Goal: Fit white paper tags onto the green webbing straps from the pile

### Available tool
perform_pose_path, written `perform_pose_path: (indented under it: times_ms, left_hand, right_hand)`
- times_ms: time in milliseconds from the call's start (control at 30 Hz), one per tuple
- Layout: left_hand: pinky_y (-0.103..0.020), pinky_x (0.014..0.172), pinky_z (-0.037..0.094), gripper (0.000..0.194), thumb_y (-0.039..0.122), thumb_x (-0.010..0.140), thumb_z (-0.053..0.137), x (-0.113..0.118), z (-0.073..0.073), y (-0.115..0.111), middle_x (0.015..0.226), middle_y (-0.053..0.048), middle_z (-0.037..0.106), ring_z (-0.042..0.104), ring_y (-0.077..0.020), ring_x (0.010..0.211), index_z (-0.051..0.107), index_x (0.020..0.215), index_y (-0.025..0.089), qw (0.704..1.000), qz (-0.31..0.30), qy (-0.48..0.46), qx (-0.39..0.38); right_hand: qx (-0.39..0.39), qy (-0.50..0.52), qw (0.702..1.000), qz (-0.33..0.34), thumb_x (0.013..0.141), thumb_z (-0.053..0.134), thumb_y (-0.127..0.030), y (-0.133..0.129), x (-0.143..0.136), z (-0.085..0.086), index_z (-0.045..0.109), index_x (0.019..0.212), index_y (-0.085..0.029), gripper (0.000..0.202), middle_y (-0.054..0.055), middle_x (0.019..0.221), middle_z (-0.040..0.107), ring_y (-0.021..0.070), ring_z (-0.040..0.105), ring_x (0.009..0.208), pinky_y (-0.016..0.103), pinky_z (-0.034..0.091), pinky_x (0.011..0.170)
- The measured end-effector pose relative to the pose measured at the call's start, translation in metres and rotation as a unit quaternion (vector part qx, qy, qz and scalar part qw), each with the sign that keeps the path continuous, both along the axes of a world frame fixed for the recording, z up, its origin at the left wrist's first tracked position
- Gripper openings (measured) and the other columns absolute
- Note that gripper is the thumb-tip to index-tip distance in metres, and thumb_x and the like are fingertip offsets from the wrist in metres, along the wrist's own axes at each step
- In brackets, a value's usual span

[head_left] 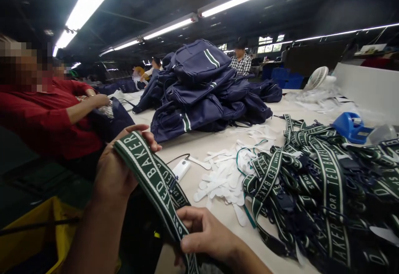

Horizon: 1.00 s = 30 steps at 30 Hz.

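Observation:
A dark green strap (156, 180) with white lettering and white edge stripes runs slantwise between my two hands, doubled over at its upper end. My left hand (116, 168) is closed around that folded upper end, its fingers partly hidden behind the webbing. Lower down, my right hand (207, 234) pinches the strap between thumb and fingers. To the right of my hands lies a tangled heap of the same kind of straps (330, 174) with dark buckles among them. White paper-like strips (221, 178) are scattered on the table beside the heap.
Navy bags (199, 95) are piled high mid-table (177, 149). A blue tape dispenser (352, 126) and a white fan (318, 78) stand at the right. A person in red (40, 120) handles a navy item at the left, above a yellow bin (34, 232). Another person (241, 64) is behind the bags.

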State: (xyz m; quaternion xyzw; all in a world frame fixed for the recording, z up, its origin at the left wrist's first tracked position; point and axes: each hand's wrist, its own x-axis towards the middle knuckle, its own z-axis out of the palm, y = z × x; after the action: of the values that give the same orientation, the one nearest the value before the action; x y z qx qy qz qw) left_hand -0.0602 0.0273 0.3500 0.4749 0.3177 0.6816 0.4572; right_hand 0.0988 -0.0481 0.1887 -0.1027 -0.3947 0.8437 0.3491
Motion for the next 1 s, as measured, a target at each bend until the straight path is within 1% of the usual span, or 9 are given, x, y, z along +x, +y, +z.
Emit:
perform_pose_path:
  times_ms: [100,233,300,400,467,567,767,900,1000]
  left_hand:
    - [-0.027,0.072,0.057,0.026,0.040,0.074,0.070,0.003,-0.006,-0.002,0.074,-0.004,0.065,0.063,-0.0177,0.069,0.072,0.088,0.018,0.995,0.037,0.069,0.057]
    - [-0.020,0.049,0.046,0.029,0.044,0.071,0.075,-0.008,-0.012,-0.006,0.066,-0.001,0.060,0.053,-0.0128,0.055,0.072,0.089,0.021,0.971,0.025,0.236,0.033]
    - [-0.021,0.046,0.042,0.031,0.041,0.063,0.082,-0.019,-0.013,-0.009,0.063,-0.001,0.060,0.051,-0.0131,0.053,0.072,0.085,0.022,0.940,-0.103,0.320,-0.053]
    - [-0.025,0.048,0.040,0.038,0.039,0.050,0.090,-0.032,-0.016,-0.015,0.056,-0.002,0.060,0.047,-0.0131,0.048,0.074,0.079,0.020,0.838,-0.364,0.356,-0.199]
    - [-0.024,0.042,0.035,0.036,0.040,0.051,0.089,-0.035,-0.020,-0.017,0.050,-0.001,0.059,0.044,-0.0114,0.040,0.075,0.078,0.021,0.793,-0.438,0.341,-0.252]
    - [-0.023,0.036,0.036,0.019,0.039,0.069,0.078,-0.029,-0.031,-0.013,0.051,-0.003,0.063,0.049,-0.0133,0.035,0.074,0.074,0.022,0.840,-0.321,0.371,-0.231]
    - [-0.026,0.066,0.055,0.026,0.037,0.084,0.063,-0.019,-0.028,-0.005,0.083,-0.009,0.076,0.071,-0.0218,0.072,0.075,0.099,0.020,0.898,0.021,0.437,0.044]
    - [-0.025,0.069,0.054,0.019,0.028,0.086,0.061,-0.015,-0.013,-0.010,0.086,-0.005,0.075,0.070,-0.0188,0.073,0.074,0.100,0.022,0.909,0.121,0.391,0.082]
    - [-0.023,0.069,0.052,0.016,0.022,0.086,0.061,-0.005,-0.008,-0.015,0.083,-0.002,0.072,0.067,-0.0154,0.071,0.073,0.096,0.022,0.935,0.121,0.321,0.087]
  right_hand:
    - [-0.025,0.028,0.999,0.003,0.061,0.089,-0.035,0.003,0.003,0.003,0.061,0.094,-0.014,0.047,0.004,0.071,0.068,0.0136,0.064,0.055,0.020,0.049,0.049]
    - [-0.009,0.061,0.998,-0.006,0.069,0.083,-0.041,0.014,0.021,0.022,0.056,0.096,-0.016,0.046,0.006,0.070,0.072,0.0145,0.064,0.047,0.021,0.050,0.041]
    - [0.028,0.049,0.997,-0.058,0.074,0.080,-0.040,0.025,0.038,0.037,0.057,0.098,-0.016,0.040,0.003,0.065,0.070,0.0119,0.060,0.043,0.017,0.046,0.037]
    - [0.109,-0.016,0.978,-0.176,0.078,0.077,-0.034,0.043,0.062,0.063,0.062,0.095,-0.015,0.030,-0.001,0.060,0.065,0.0075,0.054,0.042,0.013,0.038,0.035]
    - [0.173,-0.083,0.954,-0.232,0.080,0.076,-0.034,0.052,0.073,0.080,0.066,0.094,-0.014,0.027,-0.001,0.061,0.064,0.0072,0.054,0.045,0.014,0.037,0.037]
    - [0.305,-0.178,0.883,-0.309,0.085,0.070,-0.032,0.055,0.073,0.100,0.069,0.099,-0.015,0.022,-0.001,0.067,0.064,0.0082,0.056,0.052,0.016,0.042,0.044]
    - [0.590,-0.274,0.621,-0.438,0.091,0.059,-0.010,0.039,0.058,0.107,0.065,0.108,-0.018,0.020,0.004,0.092,0.074,0.0118,0.068,0.076,0.021,0.051,0.072]
    - [0.614,-0.298,0.535,-0.498,0.089,0.059,-0.008,0.031,0.053,0.099,0.062,0.111,-0.020,0.025,0.004,0.092,0.076,0.0133,0.070,0.075,0.022,0.051,0.070]
    - [0.607,-0.332,0.515,-0.506,0.089,0.057,-0.009,0.025,0.045,0.091,0.061,0.108,-0.019,0.022,0.002,0.080,0.073,0.0117,0.065,0.062,0.022,0.046,0.059]
